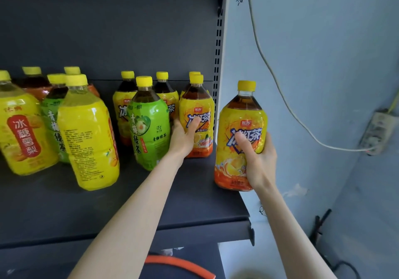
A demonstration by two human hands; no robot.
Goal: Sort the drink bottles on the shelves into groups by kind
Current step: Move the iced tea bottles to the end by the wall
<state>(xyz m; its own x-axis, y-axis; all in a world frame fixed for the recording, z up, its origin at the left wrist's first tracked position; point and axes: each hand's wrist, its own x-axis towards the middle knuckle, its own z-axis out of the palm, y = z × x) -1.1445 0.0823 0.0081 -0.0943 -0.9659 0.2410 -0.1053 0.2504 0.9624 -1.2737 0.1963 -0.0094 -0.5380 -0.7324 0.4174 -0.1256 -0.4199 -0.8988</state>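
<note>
My right hand [258, 155] grips a yellow-and-orange iced black tea bottle [240, 136] held in the air just past the right end of the dark shelf [129, 201]. My left hand [183, 136] grips another iced black tea bottle [197, 116] that stands on the shelf near its right post. More iced black tea bottles [126, 103] stand behind it. A green plum tea bottle [149, 125] stands just left of my left hand. Further left are yellow pear drink bottles [88, 134], one more [20, 127] at the edge, and another green bottle [53, 118] between them.
The shelf's perforated right post [218, 62] stands beside a pale blue wall. A white cable [280, 88] runs down to a power strip [376, 131] on the wall. An orange curved object [183, 265] shows below the shelf. Red-labelled bottles [35, 86] stand at the back left.
</note>
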